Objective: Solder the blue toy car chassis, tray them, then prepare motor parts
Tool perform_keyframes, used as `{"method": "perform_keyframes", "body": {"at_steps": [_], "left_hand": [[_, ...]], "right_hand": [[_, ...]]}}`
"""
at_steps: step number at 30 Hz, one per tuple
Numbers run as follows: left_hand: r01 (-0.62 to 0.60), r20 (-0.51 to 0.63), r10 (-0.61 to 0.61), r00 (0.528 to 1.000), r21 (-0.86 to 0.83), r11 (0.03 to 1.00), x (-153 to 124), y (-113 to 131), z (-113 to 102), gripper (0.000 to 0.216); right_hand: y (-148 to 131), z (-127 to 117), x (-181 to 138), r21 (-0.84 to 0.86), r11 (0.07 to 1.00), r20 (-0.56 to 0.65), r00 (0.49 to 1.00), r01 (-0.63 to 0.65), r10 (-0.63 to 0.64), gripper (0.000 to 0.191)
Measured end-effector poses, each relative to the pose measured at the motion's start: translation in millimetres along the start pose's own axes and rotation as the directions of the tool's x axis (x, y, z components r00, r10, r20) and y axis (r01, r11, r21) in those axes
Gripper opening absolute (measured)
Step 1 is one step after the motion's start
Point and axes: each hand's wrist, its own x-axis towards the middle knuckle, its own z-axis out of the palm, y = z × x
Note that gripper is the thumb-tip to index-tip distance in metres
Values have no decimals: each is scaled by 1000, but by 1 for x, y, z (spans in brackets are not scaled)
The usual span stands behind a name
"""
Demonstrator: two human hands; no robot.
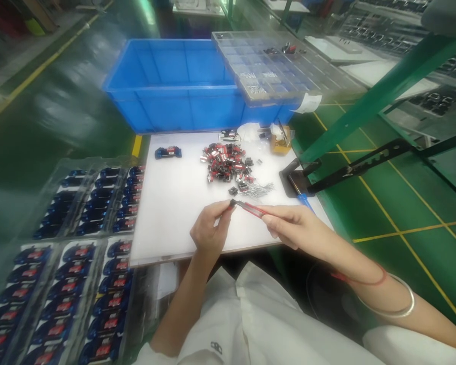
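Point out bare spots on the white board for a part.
Widest: left half of board, bordered by car, pile, left hand and trays. Narrow strip between car and pile. Crowded: back right, with pile, pins, yellow box; front, where left and right hand hold a red tool.

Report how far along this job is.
Looks done: trays at the left, filled with blue toy cars. In hand: left hand pinches a small black part, right hand holds a red tool to it. Left: the pile of red-and-black parts and one loose car on the table.
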Motion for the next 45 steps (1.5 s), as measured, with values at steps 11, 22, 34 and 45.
{"method": "perform_keyframes", "body": {"at_steps": [11,22,34,45], "left_hand": [[241,17,-241,970,-159,957,-6,-1,3,14],[145,32,-143,989,-72,987,-4,-2,-1,10],[156,25,-155,988,-38,987,-4,1,-3,10],[286,57,-282,958,-63,956,-4,-1,-2,15]], "right_hand": [[13,8,-8,-435,848,-230,874,302,-429,34],[19,7,-7,-854,377,-38,680,359,-733,33],[16,4,-6,-947,173,54,663,272,-746,35],[11,9,-6,-984,-4,110,589,179,-801,71]]}}
